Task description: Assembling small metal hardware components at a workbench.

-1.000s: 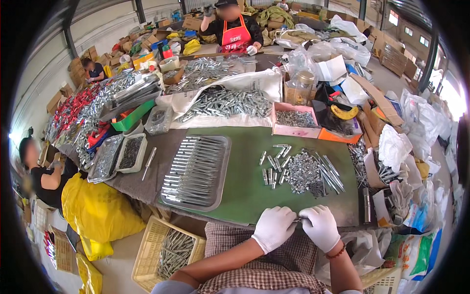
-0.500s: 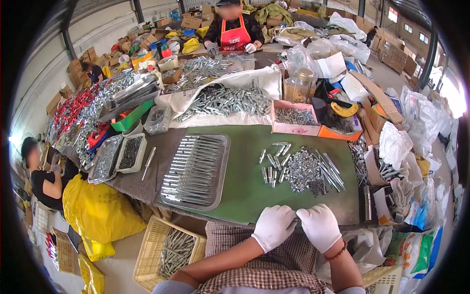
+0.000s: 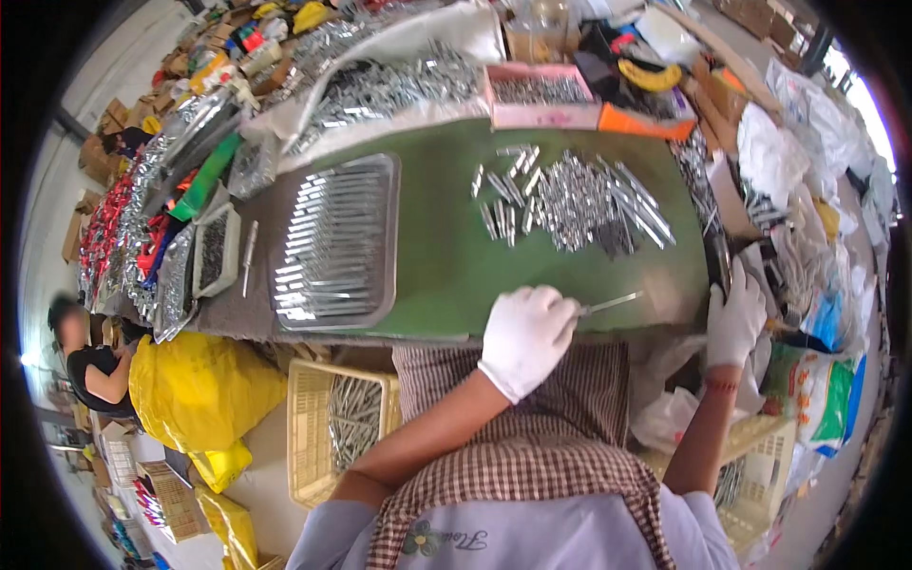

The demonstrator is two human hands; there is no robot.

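My left hand (image 3: 528, 340), in a white glove, is closed over the near edge of the green tabletop (image 3: 446, 275). A slim metal rod (image 3: 616, 303) sticks out of its fingers to the right. At the table's right edge my gloved right hand (image 3: 737, 321) has thumb and fingers on either side of a dark metal cylinder (image 3: 725, 261). Beyond my left hand lie a heap of small metal parts (image 3: 573, 204), several short metal sleeves (image 3: 499, 219) and longer pins (image 3: 646, 211). A clear tray (image 3: 390, 228) to the left holds rows of metal rods.
A pink box (image 3: 541, 116) of small parts and an orange box (image 3: 646, 121) stand at the back. White sacking (image 3: 294, 144) bears piled metal pieces. Yellow crates (image 3: 306, 427) flank my lap, near a yellow bag (image 3: 195, 389). Plastic bags crowd the right. Another person (image 3: 100, 375) is at far left.
My hands were together at the table edge and are now apart. The right has moved right to the metal cylinder; the left shows the slim rod. The view has tilted down.
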